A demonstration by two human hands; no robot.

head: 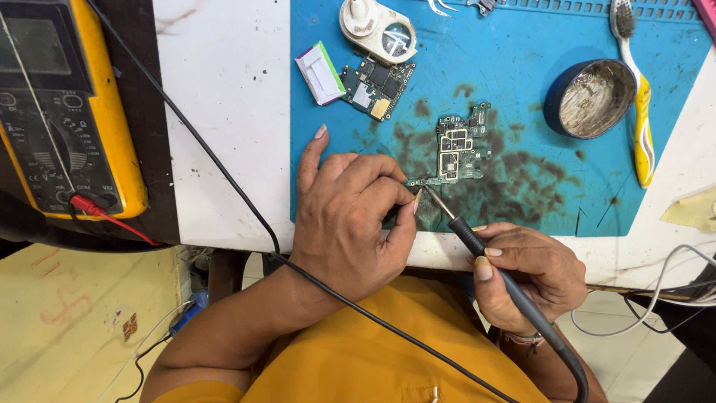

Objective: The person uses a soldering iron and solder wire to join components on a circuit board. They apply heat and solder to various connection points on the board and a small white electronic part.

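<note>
Circuit board point(459, 149): small green board, dense with tiny chips and metal shields, lying flat mid-mat over scorched dark stains.
Step in hand: judged as soldering at the board's lower left corner; the next move likely calls for a steady tip and a firm hold on the board.
Mat point(522, 82): blue, rubbery, smudged black.
Multimeter point(67, 104): yellow-cased, far left, red lead plugged in.
Tin point(593, 97): round, shallow, dull residue inside.
Left hand point(350, 216): fingers curled, pinching at the board's corner.
Right hand point(533, 272): closed around the soldering iron point(477, 242), its slim metal tip touching that corner.
</note>
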